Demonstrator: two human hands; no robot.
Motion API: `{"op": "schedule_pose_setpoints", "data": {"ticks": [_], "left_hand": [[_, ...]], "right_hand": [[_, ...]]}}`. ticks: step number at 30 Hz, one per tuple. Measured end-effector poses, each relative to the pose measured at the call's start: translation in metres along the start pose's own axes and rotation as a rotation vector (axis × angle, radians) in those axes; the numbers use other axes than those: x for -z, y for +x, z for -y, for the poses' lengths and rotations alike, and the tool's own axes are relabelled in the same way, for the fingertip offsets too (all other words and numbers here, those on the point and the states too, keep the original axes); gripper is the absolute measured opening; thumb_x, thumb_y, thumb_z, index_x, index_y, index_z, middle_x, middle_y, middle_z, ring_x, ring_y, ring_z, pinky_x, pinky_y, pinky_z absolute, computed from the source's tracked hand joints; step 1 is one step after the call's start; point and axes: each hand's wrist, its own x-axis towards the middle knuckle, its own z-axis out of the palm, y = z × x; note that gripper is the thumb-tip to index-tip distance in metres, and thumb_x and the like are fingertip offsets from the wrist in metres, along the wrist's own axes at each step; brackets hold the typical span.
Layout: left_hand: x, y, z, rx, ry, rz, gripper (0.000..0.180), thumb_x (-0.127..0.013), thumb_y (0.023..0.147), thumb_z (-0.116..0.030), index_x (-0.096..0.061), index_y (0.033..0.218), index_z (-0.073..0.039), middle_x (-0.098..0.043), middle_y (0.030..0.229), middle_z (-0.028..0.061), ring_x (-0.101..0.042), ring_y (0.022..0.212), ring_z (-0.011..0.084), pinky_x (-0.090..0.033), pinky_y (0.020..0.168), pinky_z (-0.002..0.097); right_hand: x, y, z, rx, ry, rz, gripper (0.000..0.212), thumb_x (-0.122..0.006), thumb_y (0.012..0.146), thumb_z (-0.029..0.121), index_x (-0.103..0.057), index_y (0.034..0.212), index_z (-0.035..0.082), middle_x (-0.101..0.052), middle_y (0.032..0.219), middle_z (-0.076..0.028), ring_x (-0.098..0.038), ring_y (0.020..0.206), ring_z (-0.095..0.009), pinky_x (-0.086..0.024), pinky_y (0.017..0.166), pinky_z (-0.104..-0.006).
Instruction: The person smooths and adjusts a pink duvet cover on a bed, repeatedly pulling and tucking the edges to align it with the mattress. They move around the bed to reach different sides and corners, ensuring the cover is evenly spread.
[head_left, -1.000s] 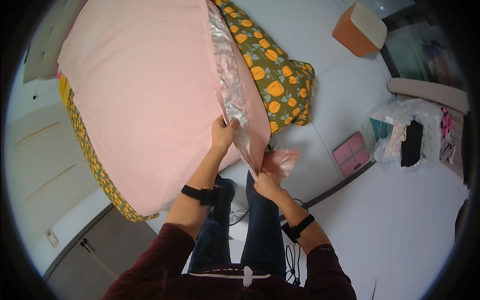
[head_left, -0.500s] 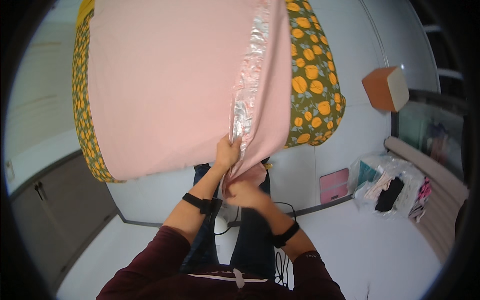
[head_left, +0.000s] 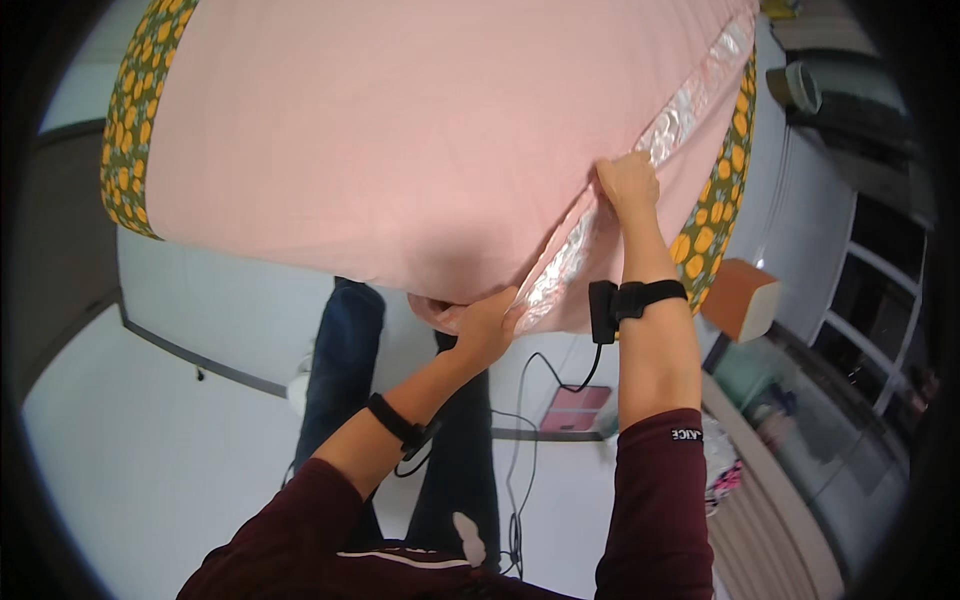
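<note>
A pink sheet (head_left: 380, 130) is spread over a bed-like block. Along its right part runs a shiny silver strip (head_left: 565, 265), with more pink fabric folded out to the right of it. Green bedding with an orange fruit pattern (head_left: 138, 115) shows at both sides. My left hand (head_left: 487, 325) is closed on the sheet's edge at the near end, where a bit of fabric bunches and hangs. Farther along the same edge, my right hand (head_left: 630, 185) grips the fabric beside the strip. The fingertips of both hands are partly hidden.
My legs (head_left: 340, 360) stand at the bed's near side. Black cables (head_left: 515, 470) hang from my wrist straps toward the floor. A brown box-shaped object (head_left: 735, 300) is at the right, with a pink flat square (head_left: 575, 408) on the floor and a beige curtain-like length (head_left: 770, 520) beyond.
My right hand has moved from the near end far along the edge, up and right. My left hand has shifted slightly right. The view has turned, and the silver strip now slants.
</note>
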Motion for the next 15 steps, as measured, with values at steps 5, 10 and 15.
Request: {"op": "schedule_pose_setpoints", "data": {"ticks": [5,10,15], "left_hand": [[0.020,-0.008,-0.002,0.090,-0.086,0.051,0.013,-0.050,0.084,-0.013,-0.047,0.078,-0.003,-0.054,0.074,0.0196,-0.053,0.071,0.0401,-0.040,0.060,0.0460],[0.059,-0.013,-0.010,0.117,-0.175,-0.057,0.007,-0.051,0.083,-0.010,-0.051,0.080,-0.004,-0.055,0.073,0.0166,-0.056,0.071,0.0368,-0.042,0.061,0.0447],[0.156,-0.026,0.025,0.061,-0.260,-0.370,0.008,-0.054,0.077,0.000,-0.058,0.084,-0.002,-0.059,0.075,0.0157,-0.059,0.070,0.0337,-0.046,0.063,0.0376]], "right_hand": [[-0.018,0.024,-0.022,-0.055,-0.028,-0.174,0.036,-0.054,0.074,0.021,-0.056,0.098,-0.007,-0.060,0.100,-0.027,-0.057,0.099,-0.039,-0.044,0.088,-0.0415],[-0.004,0.027,0.017,0.038,0.693,-0.130,0.013,-0.054,0.081,0.016,-0.055,0.080,0.003,-0.059,0.077,-0.008,-0.057,0.069,-0.019,-0.044,0.058,-0.0310],[0.027,-0.023,0.170,0.429,1.203,0.227,0.015,-0.049,0.086,0.010,-0.050,0.071,0.009,-0.045,0.064,0.005,-0.041,0.054,-0.004,-0.032,0.045,-0.0231]]}}
